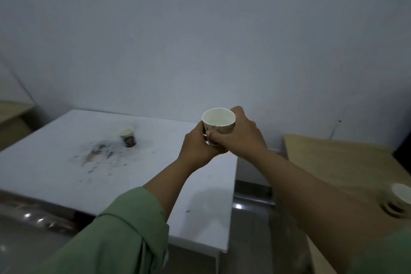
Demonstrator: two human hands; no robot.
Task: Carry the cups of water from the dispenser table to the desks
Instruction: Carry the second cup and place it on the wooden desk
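Note:
A white paper cup (pixel 219 121) with a dark print is held upright in the air above the far right corner of a white table (pixel 66 176). Both hands grip it: my left hand (pixel 196 148) wraps its lower left side and my right hand (pixel 242 134) holds its right side, thumb across the front. Pale liquid shows inside. A second printed cup (pixel 127 135) stands on the white table, to the left of the hands. A third cup (pixel 400 201) stands on the wooden desk (pixel 333 162) at the right edge, partly cut off.
Dark stains (pixel 97 153) mark the white table near the standing cup. A gap with glossy floor (pixel 251 202) separates the white table from the wooden desk. A plain wall rises behind both. Another wooden surface (pixel 11 109) shows at the far left.

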